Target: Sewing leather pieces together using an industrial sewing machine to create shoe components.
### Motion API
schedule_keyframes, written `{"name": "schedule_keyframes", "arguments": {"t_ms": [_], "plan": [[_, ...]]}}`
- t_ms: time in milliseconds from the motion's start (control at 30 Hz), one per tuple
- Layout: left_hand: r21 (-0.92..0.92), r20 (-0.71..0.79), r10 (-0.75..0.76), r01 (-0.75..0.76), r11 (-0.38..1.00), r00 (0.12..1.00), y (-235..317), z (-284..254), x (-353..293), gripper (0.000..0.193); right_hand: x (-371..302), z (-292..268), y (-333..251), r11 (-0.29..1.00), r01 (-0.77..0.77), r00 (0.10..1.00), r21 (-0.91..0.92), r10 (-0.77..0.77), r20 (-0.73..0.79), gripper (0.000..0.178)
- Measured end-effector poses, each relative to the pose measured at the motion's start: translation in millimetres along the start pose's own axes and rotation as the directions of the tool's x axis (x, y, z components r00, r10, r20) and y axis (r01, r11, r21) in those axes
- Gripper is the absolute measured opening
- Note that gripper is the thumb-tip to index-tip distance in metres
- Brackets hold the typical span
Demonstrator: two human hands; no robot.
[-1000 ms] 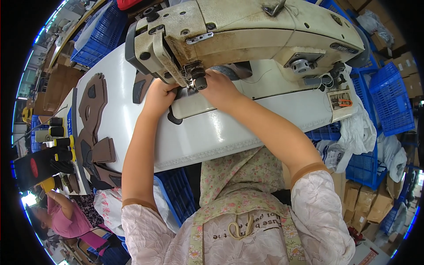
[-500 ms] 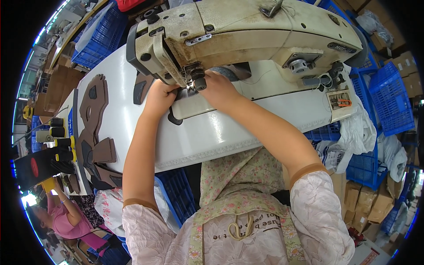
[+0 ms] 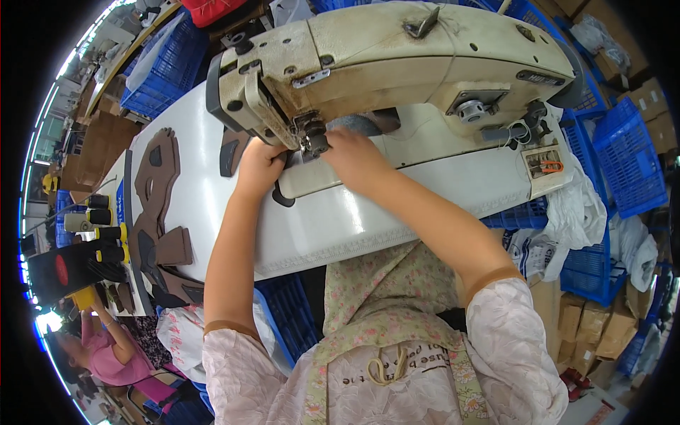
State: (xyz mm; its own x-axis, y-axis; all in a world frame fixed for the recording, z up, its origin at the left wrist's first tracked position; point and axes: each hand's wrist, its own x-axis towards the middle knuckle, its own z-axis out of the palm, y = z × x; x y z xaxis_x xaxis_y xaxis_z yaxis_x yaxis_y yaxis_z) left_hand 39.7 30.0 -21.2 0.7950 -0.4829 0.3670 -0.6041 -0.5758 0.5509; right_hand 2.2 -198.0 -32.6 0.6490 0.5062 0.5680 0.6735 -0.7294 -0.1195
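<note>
A cream sewing machine (image 3: 397, 57) arches over the white table, and both my hands are at its needle head (image 3: 312, 138). My left hand (image 3: 258, 168) is closed, thumb and fingers pinched at the left of the presser foot. Beyond it a brown, leather-like piece with a dark patch (image 3: 234, 150) shows. On the other side of the needle, my right hand (image 3: 358, 159) rests with its fingers curled toward the presser foot. The fingertips are partly hidden by the machine head. Behind the right hand lies more of the brown and dark grey material (image 3: 368, 124).
Stacked brown cut pieces (image 3: 159, 177) lie at the table's left edge. Thread spools (image 3: 99, 216) stand farther left, where a person in pink (image 3: 117, 343) sits. Blue crates (image 3: 627, 156) and cartons (image 3: 591, 322) line the right. A printed ruler (image 3: 333, 244) edges the table.
The whole view has shifted slightly. My hands stay beside the needle, with only a small change in the left hand's grip.
</note>
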Motion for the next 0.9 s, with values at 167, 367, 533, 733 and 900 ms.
{"name": "schedule_keyframes", "arguments": {"t_ms": [167, 367, 533, 733, 900], "plan": [[0.003, -0.060, -0.025, 0.025, 1.000, 0.998, -6.6, 1.5, -6.6, 0.034, -22.2, -110.1, -9.2, 0.951, 0.133, 0.947, 0.278, -0.040, -0.318, 0.034], [0.031, -0.078, -0.018, 0.021, 0.999, 0.997, -1.1, -0.9, -6.3, 0.034, -112.3, -219.3, 147.9, 0.681, -0.593, 0.242, 0.429, 0.660, -0.712, 0.038], [-0.014, -0.079, -0.004, 0.003, 1.000, 0.997, 8.4, -0.5, -0.8, 0.036, -179.7, -199.9, 247.8, 0.438, -0.487, 0.233, 0.755, 0.899, -0.371, 0.058], [-0.069, -0.058, -0.054, 0.049, 0.996, 0.997, -0.2, 1.1, -6.9, 0.038, -160.8, -229.7, 259.8, 0.417, -0.506, 0.248, 0.755, 0.909, -0.336, 0.066], [-0.017, -0.051, -0.068, 0.067, 0.998, 0.996, 1.8, -4.0, -9.6, 0.035, -105.5, -297.7, 270.4, 0.365, -0.924, 0.319, 0.115, 0.900, -0.298, 0.071]]}}
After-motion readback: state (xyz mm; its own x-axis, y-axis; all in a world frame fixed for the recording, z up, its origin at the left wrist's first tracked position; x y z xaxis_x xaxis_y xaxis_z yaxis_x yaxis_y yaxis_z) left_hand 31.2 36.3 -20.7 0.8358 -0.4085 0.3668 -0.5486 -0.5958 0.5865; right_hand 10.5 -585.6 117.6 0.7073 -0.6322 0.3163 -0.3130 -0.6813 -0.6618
